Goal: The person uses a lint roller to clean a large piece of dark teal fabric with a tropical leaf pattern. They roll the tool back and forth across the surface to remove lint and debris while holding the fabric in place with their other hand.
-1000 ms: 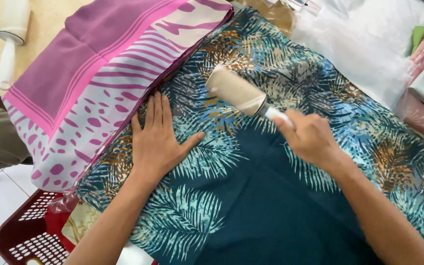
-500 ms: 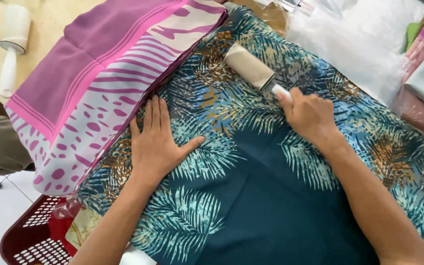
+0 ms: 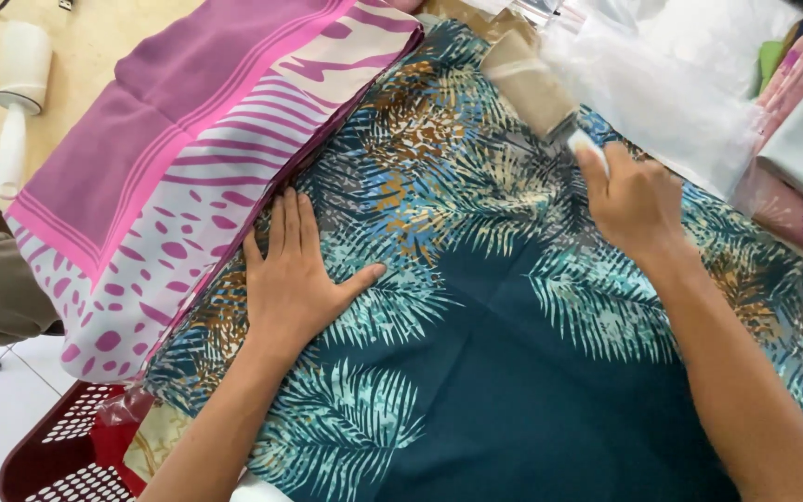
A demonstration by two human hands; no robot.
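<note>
Lint roller (image 3: pixel 530 85): tan, sticky-paper cylinder on a white handle, blurred, apparently pressed on the cloth's far edge, tilted up-left.
Cloth (image 3: pixel 476 372): dark teal fabric with pale palm-leaf print and brown patches, spread flat across the surface.

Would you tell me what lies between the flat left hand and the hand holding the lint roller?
Head view: only the teal leaf-print fabric spans between the left hand and right hand; nothing rests on it there.

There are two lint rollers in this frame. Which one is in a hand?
The tan-coated lint roller at the far edge of the teal leaf-print cloth, gripped by the right hand. The white lint roller lies untouched on the wooden table, far left.
</note>
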